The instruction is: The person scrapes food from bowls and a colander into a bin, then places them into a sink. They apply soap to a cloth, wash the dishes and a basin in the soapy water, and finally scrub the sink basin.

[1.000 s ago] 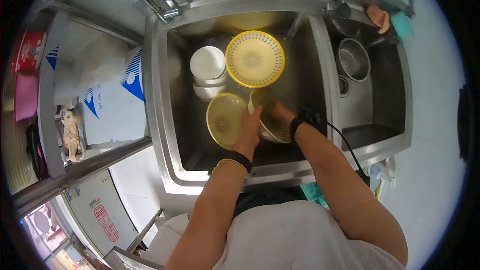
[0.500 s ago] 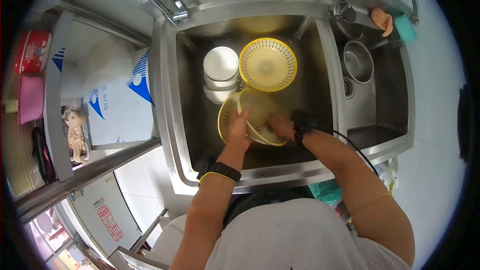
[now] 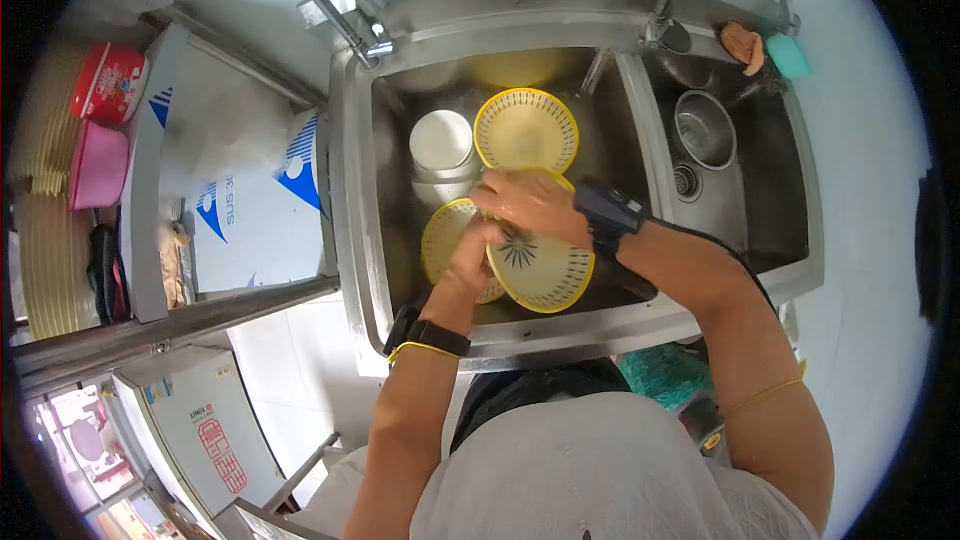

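A yellow-rimmed bowl (image 3: 550, 278) with dark dashes round its inside is tilted toward me over the large sink basin. My left hand (image 3: 472, 255) grips its left edge, thumb up on the rim. Across the bowl's upper side lies my right hand (image 3: 537, 205), its fingers closed near the left thumb; anything inside them is hidden. Partly beneath the held bowl is another yellow-rimmed bowl (image 3: 440, 240). Farther back, a third patterned bowl (image 3: 527, 132) stands beside stacked white bowls (image 3: 441, 140).
Two chrome taps, the left tap (image 3: 372, 48) and the right tap (image 3: 660, 28), rise behind the basins. In the smaller right basin sits a metal pot (image 3: 705, 128). An orange cloth (image 3: 742, 47) and a teal sponge (image 3: 788, 56) lie on its back corner. Shelving (image 3: 150, 170) stands left.
My right hand has come from inside the bowl up to its upper edge. The held bowl has turned so its patterned inside faces me more. The camera view has shifted slightly.
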The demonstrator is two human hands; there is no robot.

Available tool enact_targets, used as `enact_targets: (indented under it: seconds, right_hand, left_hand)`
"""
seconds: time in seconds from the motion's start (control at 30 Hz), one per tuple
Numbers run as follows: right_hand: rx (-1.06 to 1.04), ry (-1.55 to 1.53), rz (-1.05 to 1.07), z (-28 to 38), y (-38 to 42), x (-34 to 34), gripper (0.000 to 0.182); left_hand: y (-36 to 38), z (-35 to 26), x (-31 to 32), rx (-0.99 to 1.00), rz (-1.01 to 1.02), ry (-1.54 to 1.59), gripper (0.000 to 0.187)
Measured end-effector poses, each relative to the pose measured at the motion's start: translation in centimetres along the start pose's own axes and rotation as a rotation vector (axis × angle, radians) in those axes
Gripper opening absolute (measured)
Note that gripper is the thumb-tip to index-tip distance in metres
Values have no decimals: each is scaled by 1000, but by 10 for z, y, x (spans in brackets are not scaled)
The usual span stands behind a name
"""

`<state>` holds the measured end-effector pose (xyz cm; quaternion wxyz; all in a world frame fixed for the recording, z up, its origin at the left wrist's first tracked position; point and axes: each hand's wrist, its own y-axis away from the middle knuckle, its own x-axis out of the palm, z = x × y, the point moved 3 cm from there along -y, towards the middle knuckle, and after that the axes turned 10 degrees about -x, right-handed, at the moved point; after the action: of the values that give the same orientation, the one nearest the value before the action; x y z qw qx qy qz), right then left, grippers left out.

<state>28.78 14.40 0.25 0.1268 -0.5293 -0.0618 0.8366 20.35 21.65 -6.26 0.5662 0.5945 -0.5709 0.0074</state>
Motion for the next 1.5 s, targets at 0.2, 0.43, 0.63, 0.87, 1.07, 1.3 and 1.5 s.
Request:
enact_targets:
  seconds: [0.2,0.43,0.63,0.87,1.07,1.3,1.5]
  right_hand:
    - [-52,308,102,-35,-6,-48,17]
    - [786,-884,-462,-86,86,34,31]
    - [878,-2158,-1103,-1,58,94,33]
    - [994,-1447,-952,-30,82,33,32]
    - [967,-1137,-701,-54,88,-12,29]
    - [1127,-1536,-1049,-20,94,85,28]
    - [862,-1799,-1211,3,71,77,32]
  left_hand:
    - [20,-19,29,313,124,9,71]
    - [42,-43,42,671,230,18,78]
    - [27,-25,47,895,14,-12,81]
    - [46,-18,16,916,-323,-463,70]
    - [60,-73,12,340,-386,-539,32]
    - [25,-10,2,674,-523,-355,29]
    - [18,23,33,590,-341,115,30]
